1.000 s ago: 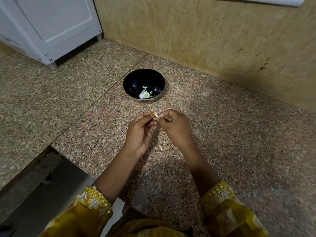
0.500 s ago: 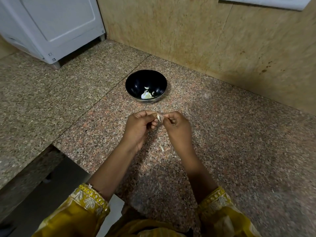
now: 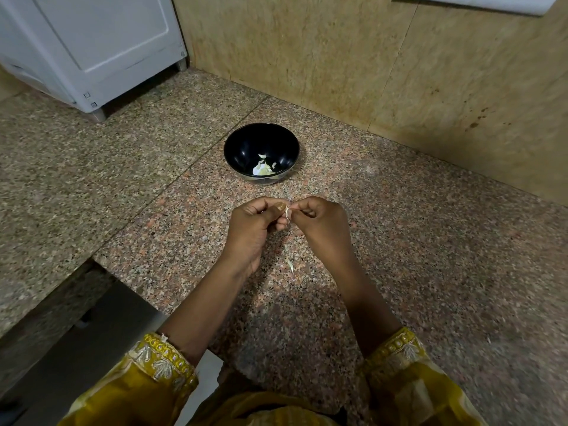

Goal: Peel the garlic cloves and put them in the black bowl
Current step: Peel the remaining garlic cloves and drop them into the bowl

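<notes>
1. The left hand (image 3: 250, 232) has its fingers curled, thumb and fingertips pinching a small garlic clove (image 3: 287, 212).
2. The right hand (image 3: 322, 229), also curled, pinches the same clove from the other side; the two hands touch at the fingertips.
3. The clove is held above the middle of the tabletop (image 3: 430, 272), mostly hidden by the fingers.
4. A pale scrap of peel (image 3: 290, 265) lies on the tabletop between the wrists.
5. The black bowl (image 3: 246, 146) stands beyond the hands, near the far edge by the wall (image 3: 307, 56), and holds a few white garlic pieces (image 3: 261, 170).
6. A white appliance (image 3: 92, 41) stands at the far left corner.
</notes>
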